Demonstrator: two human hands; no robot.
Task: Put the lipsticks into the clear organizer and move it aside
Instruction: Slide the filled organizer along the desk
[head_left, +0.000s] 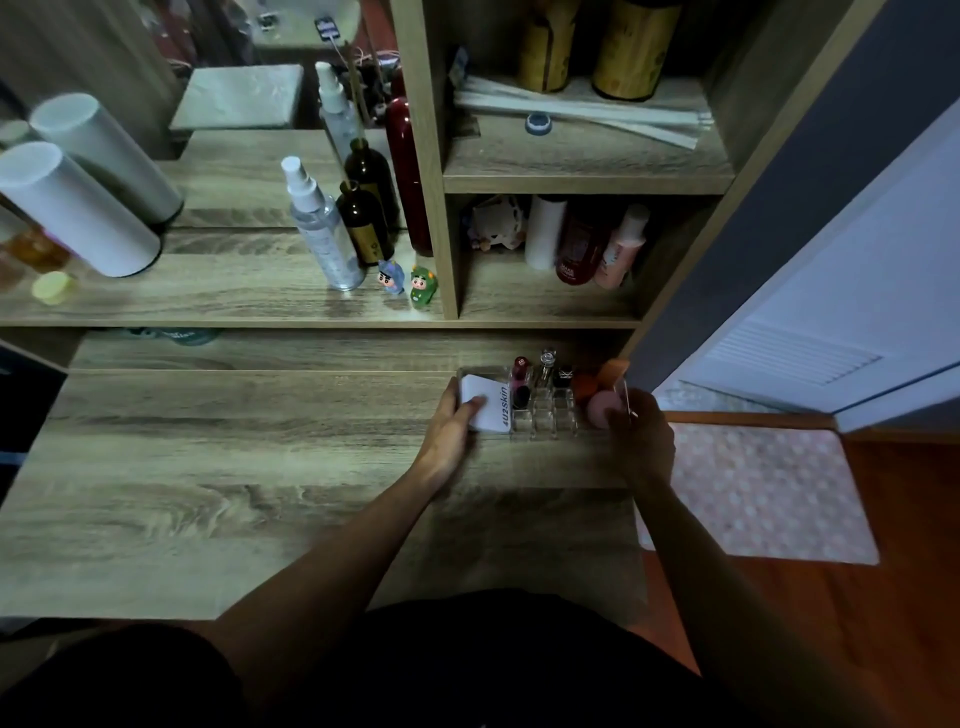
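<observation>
Both arms reach across the wooden desk (208, 467) to the clear organizer (545, 415) at its far right corner. The left hand (452, 421) curls its fingers around the organizer's left end, on a white box (485, 410). The right hand (641, 436) grips the right end beside a pink sponge (600, 408). Three lipsticks (521, 387) stand in the organizer's back slots.

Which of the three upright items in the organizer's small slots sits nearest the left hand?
The pink lipstick, leftmost of the three, beside the white 4U2skin box under the left hand. The clear-capped one and black one stand farther right.
</observation>
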